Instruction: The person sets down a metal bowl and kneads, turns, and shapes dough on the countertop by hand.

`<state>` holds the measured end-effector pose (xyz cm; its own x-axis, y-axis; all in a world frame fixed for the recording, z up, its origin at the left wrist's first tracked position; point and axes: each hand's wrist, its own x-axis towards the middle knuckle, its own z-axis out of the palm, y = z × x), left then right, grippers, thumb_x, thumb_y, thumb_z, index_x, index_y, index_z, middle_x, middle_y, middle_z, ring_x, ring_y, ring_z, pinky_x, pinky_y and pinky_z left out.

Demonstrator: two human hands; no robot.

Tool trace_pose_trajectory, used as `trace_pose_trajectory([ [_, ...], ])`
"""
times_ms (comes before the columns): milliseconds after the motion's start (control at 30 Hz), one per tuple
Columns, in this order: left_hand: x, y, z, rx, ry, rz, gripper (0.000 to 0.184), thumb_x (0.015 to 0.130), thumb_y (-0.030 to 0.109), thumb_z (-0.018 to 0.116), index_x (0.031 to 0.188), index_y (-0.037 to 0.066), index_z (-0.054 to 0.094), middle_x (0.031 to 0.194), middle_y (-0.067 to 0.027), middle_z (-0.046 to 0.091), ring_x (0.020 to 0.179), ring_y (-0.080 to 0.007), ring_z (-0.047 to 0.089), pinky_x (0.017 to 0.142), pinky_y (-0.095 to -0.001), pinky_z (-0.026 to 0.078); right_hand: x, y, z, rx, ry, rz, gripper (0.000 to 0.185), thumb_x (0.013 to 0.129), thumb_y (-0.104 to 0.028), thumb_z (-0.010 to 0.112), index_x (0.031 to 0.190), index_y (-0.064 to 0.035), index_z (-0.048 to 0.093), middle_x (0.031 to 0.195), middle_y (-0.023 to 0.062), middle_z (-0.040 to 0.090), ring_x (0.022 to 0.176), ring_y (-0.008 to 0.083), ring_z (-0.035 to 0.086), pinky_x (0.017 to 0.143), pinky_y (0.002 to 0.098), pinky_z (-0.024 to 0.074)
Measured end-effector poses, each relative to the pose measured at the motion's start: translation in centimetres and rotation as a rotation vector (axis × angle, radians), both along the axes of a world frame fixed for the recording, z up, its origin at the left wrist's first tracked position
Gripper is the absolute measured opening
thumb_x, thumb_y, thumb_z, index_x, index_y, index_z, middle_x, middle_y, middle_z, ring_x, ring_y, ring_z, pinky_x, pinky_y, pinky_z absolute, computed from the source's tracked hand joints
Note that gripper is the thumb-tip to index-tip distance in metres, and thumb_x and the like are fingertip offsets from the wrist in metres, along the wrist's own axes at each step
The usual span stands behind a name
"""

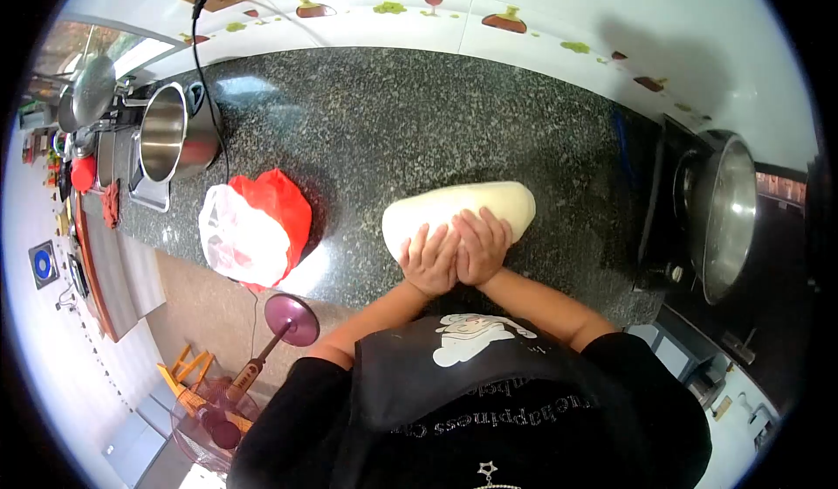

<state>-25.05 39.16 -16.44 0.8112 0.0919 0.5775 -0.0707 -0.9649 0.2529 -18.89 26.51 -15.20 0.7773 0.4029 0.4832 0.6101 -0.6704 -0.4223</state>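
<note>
A large, smooth, pale oblong of dough (454, 205) lies on the dark speckled counter (393, 105), close to its front edge. My left hand (429, 260) presses on the lower front of the dough with fingers spread a little. Right beside it, my right hand (480, 244) lies on the dough, fingers extended and slightly apart. The two hands touch each other near the thumbs. Both palms are hidden against the dough.
To the left is a red and white plastic bag (292, 218), with a steel pot (166, 135) and a black cord (209, 96) behind it. A large metal wok (729, 218) sits on the stove at the right. A fan (214, 423) stands on the floor.
</note>
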Motion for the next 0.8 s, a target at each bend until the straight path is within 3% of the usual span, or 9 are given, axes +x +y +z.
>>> trace_pose_trajectory([
  [200,15.5,5.2,2.1,-0.118,0.221,0.06,0.036,0.094,0.029,0.052,0.123,0.018,0.069,0.124,-0.0065,0.066,0.12,-0.0317,0.057,0.105,-0.0489,0.037,16.2,6.3,0.2,0.071,-0.001,-0.018,0.032,0.088,-0.027,0.049,0.105,-0.0116,0.07,0.103,0.0065,0.068,0.099,0.0287,0.061,0.092,0.0442,0.0411],
  [367,23.0,7.4,1.8,-0.207,0.341,0.217,0.034,0.099,0.033,0.045,0.114,0.021,0.072,0.112,-0.0035,0.07,0.109,-0.0276,0.062,0.102,-0.0484,0.04,23.2,9.9,-1.2,-0.221,0.255,-0.178,0.03,0.089,-0.032,0.051,0.084,-0.014,0.075,0.091,0.0039,0.072,0.092,0.0257,0.064,0.093,0.042,0.0416],
  [433,25.1,8.4,1.7,-0.176,0.47,0.221,0.039,0.1,0.036,0.039,0.114,0.02,0.072,0.109,-0.0073,0.072,0.103,-0.0311,0.065,0.099,-0.0507,0.042,24.9,10.6,-1.0,-0.25,0.274,-0.174,0.038,0.092,-0.034,0.047,0.089,-0.0129,0.078,0.096,0.008,0.075,0.093,0.0284,0.067,0.096,0.0417,0.0415],
  [500,24.3,8.4,2.1,-0.182,0.515,0.173,0.043,0.101,0.037,0.036,0.109,0.018,0.074,0.106,-0.0097,0.073,0.1,-0.0324,0.066,0.097,-0.0503,0.043,25.0,10.3,-1.6,-0.256,0.362,-0.164,0.041,0.094,-0.034,0.045,0.102,-0.0104,0.078,0.113,0.011,0.074,0.103,0.0283,0.067,0.097,0.0429,0.0429],
  [600,21.3,8.4,1.8,-0.325,0.521,0.039,0.048,0.101,0.039,0.034,0.099,0.015,0.075,0.104,-0.0112,0.074,0.098,-0.0327,0.067,0.092,-0.0488,0.046,20.5,7.1,-0.9,-0.225,0.255,0.03,0.04,0.093,-0.034,0.05,0.105,-0.0079,0.077,0.111,0.0108,0.074,0.106,0.029,0.067,0.098,0.0448,0.0434],
  [633,19.2,8.7,3.6,-0.433,0.631,0.002,0.05,0.102,0.041,0.033,0.098,0.014,0.075,0.104,-0.0117,0.074,0.097,-0.0328,0.068,0.09,-0.049,0.047,17.9,5.8,-0.2,0.002,0.186,0.047,0.037,0.094,-0.033,0.053,0.1,-0.007,0.077,0.107,0.0134,0.074,0.102,0.0305,0.068,0.096,0.048,0.0448],
  [700,15.3,8.7,11.8,-0.632,0.897,-0.042,0.054,0.102,0.046,0.033,0.102,0.013,0.076,0.103,-0.014,0.074,0.098,-0.0344,0.068,0.088,-0.0504,0.049,13.4,3.8,9.9,-0.282,0.586,0.004,0.037,0.095,-0.034,0.053,0.093,-0.0059,0.077,0.105,0.016,0.074,0.098,0.0318,0.068,0.092,0.0495,0.0465],
  [733,15.1,8.5,11.8,-0.517,0.768,-0.018,0.053,0.102,0.046,0.034,0.105,0.013,0.075,0.103,-0.0149,0.073,0.099,-0.0346,0.068,0.09,-0.0495,0.049,12.4,3.4,13.3,-0.422,0.782,-0.018,0.038,0.096,-0.034,0.053,0.09,-0.0054,0.077,0.104,0.0173,0.073,0.095,0.0324,0.069,0.09,0.0502,0.0473],
  [800,14.0,7.3,10.4,-0.293,0.539,0.026,0.052,0.103,0.045,0.034,0.111,0.013,0.073,0.101,-0.0168,0.073,0.102,-0.0352,0.068,0.095,-0.0478,0.049,12.6,3.1,10.5,-0.307,0.493,-0.063,0.043,0.1,-0.036,0.047,0.084,-0.0051,0.073,0.094,0.0171,0.071,0.092,0.0347,0.067,0.086,0.0475,0.0492],
])
